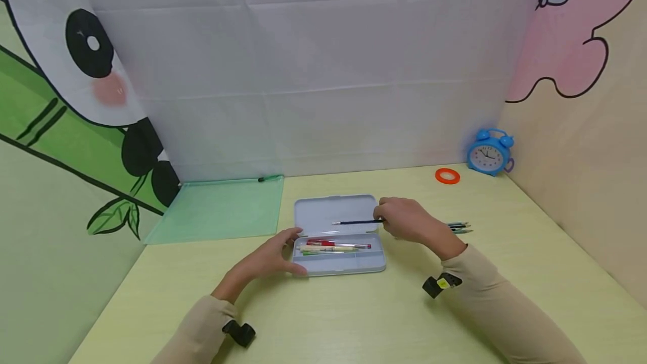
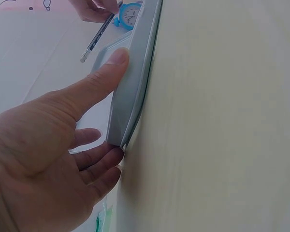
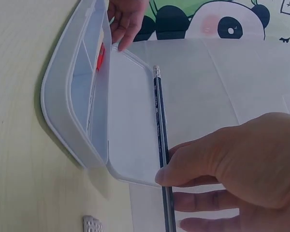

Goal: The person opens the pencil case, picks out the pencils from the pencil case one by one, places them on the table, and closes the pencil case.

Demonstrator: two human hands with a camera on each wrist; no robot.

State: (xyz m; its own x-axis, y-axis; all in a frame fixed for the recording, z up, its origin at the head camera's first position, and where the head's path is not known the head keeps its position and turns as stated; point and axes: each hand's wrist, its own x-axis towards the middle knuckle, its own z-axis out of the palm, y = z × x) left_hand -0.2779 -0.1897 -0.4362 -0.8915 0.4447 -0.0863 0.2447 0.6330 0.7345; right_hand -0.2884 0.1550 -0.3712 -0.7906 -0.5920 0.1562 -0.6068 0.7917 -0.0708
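An open pencil case, pale and translucent, lies on the table with its lid folded back. My left hand holds its left end, the thumb along the front wall and the fingers around the corner, as the left wrist view shows. My right hand pinches a dark pencil between thumb and fingers. Roughly level above the lid, that pencil points its silver, eraser-tipped end to the left. Inside the case's tray, several pens, red, white and green, lie side by side.
More pencils lie on the table, partly behind my right wrist. Farther back are an orange tape ring and a blue alarm clock. A green translucent zip folder lies at the back left. A white cloth hangs behind the table.
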